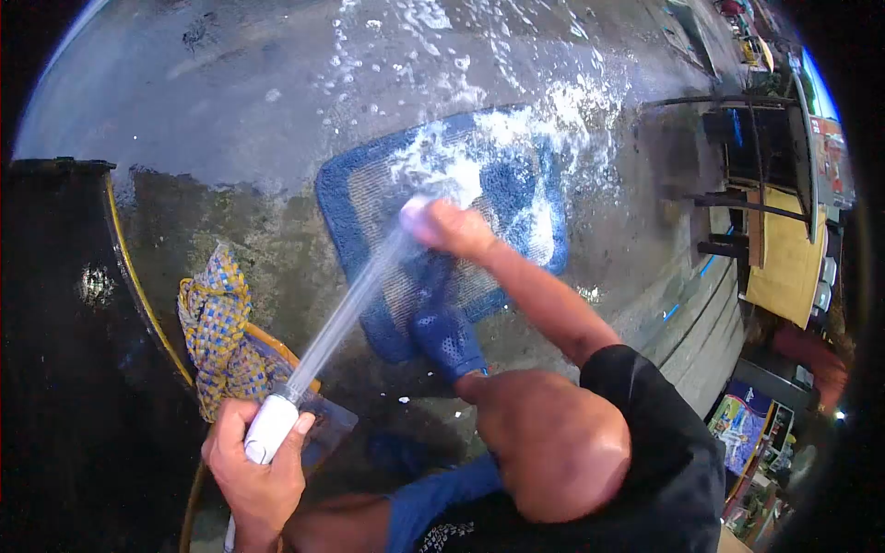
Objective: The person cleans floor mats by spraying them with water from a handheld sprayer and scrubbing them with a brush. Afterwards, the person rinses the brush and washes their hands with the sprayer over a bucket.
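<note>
My left hand [263, 470] is wrapped round a white spray nozzle [273, 429] at the lower left. A straight clear stream runs from the nozzle up to my right hand [452, 229], which is closed and blurred over the mat. A pale, blurred thing shows at its fingers; I cannot make out what it is. Below it lies a blue mat [346, 198] with a striped grey-beige middle, wet and partly covered in white foam [452, 175]. A blue perforated shoe [447, 341] rests at the mat's lower edge.
A yellow, blue and white checked cloth [217, 323] lies beside a dark container [64, 295] with a yellowish rim at the left. Foam spots the wet concrete floor [267, 138] beyond the mat. Wooden furniture [779, 249] and assorted goods [742, 433] stand at the right.
</note>
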A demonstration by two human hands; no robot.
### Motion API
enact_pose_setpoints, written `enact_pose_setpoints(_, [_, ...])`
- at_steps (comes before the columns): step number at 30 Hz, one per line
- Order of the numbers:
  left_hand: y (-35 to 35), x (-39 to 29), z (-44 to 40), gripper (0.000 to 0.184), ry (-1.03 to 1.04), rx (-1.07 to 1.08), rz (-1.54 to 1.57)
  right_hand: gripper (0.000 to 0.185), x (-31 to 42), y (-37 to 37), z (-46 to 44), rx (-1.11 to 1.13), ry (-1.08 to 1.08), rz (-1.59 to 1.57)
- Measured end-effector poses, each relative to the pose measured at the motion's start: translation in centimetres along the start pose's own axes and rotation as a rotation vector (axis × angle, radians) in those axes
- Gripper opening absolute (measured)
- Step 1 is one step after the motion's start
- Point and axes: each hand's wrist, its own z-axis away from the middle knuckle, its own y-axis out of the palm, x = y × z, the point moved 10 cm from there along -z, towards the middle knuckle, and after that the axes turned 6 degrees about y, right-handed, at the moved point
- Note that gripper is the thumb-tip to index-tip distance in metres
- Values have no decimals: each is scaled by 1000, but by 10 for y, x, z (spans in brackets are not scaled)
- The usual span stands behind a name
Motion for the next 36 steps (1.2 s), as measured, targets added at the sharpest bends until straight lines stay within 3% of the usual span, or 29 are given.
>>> enact_pose_setpoints(1, [-3,-2,-3,35,10,-4,-22,35,-25,5,-5,130,147,60])
enact_pose_setpoints(3, [-10,13,4,35,-100,-13,20,46,-115,-79,-24,-427,357,-171])
enact_pose_setpoints(4, [-13,21,8,36,-131,-39,26,49,-197,-71,-46,-511,474,-142])
enact_pose_setpoints(5, [-18,28,10,36,-159,-63,31,48,-213,-100,-45,-599,565,-112])
enact_pose_setpoints(7, [-21,27,9,35,-121,-71,22,47,-176,-134,-55,-477,569,-228])
enact_pose_setpoints(9, [-21,30,10,34,-114,-64,13,41,-117,-77,-88,-526,124,16])
enact_pose_setpoints(10, [-20,33,10,32,-58,-41,-16,39,-45,-62,-75,-333,-95,-58])
enact_pose_setpoints(12, [-19,43,8,31,-211,-49,94,36,-8,-48,-50,-207,-186,-118])
enact_pose_setpoints(14, [-23,45,10,29,-335,-58,129,34,-74,-52,-44,-364,65,-101])
enact_pose_setpoints(15, [-26,43,9,28,-297,-81,120,37,-99,-91,-40,-562,6,-49])
enact_pose_setpoints(17, [-36,45,10,27,-208,-113,104,48,-228,-103,-69,-431,547,-127])
enact_pose_setpoints(18, [-39,49,13,27,-220,-123,114,47,-251,-110,-89,-480,497,-34])
enact_pose_setpoints(21, [-39,59,12,27,-273,-135,140,39,-173,-95,-100,-504,252,-214])
enact_pose_setpoints(23, [-43,63,5,27,-150,-113,22,24,3,-83,-69,-211,-36,29])
enact_pose_setpoints(24, [-41,63,4,27,-96,-96,-38,26,34,-58,-60,-170,-161,-12])
enact_pose_setpoints(25, [-41,62,4,27,-93,-100,-42,29,8,-47,-58,-209,-139,-31])
enact_pose_setpoints(29, [-50,57,9,27,-116,-131,15,39,-212,-115,-63,-512,483,-88])
enact_pose_setpoints(31, [-46,56,14,27,-135,-139,34,38,-248,-138,-62,-532,766,-107])
enact_pose_setpoints(32, [-44,59,17,27,-94,-114,20,36,-184,-134,-103,-439,188,359])
enact_pose_setpoints(33, [-41,56,13,27,-94,-90,26,28,-131,-135,-77,-477,443,-259])
enact_pose_setpoints(34, [-38,50,10,27,-101,-65,29,23,-46,-85,-98,-633,-238,316])
enact_pose_setpoints(36, [-33,42,4,28,-118,-62,23,28,48,24,-84,-329,-117,-428])
